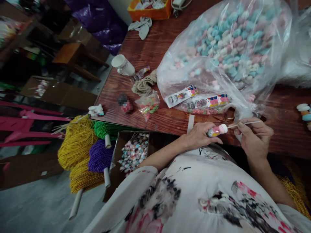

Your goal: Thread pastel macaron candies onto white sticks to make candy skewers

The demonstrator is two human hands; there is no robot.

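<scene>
My left hand (200, 135) is closed on a small printed wrapper (214, 131) at the table's front edge. A pink and white marshmallow (223, 128) shows at the right end of the wrapper. From it a thin white stick (233, 126) runs right into my right hand (254, 134), pinched between thumb and fingers. Just behind the hands lie a stack of flat printed wrappers (181, 96) and a clear packet of red and green candies (206, 105). The large clear bag of pink, blue and white marshmallows (228, 45) stands behind them.
On the wooden table (136, 45) are a mug (123, 65), a beige cloth (145, 83), a small candy bag (148, 104) and an orange box (149, 11). Below left, an open carton (134, 152) holds wrapped sweets beside yellow rope bundles (77, 142). More marshmallows (303, 111) lie far right.
</scene>
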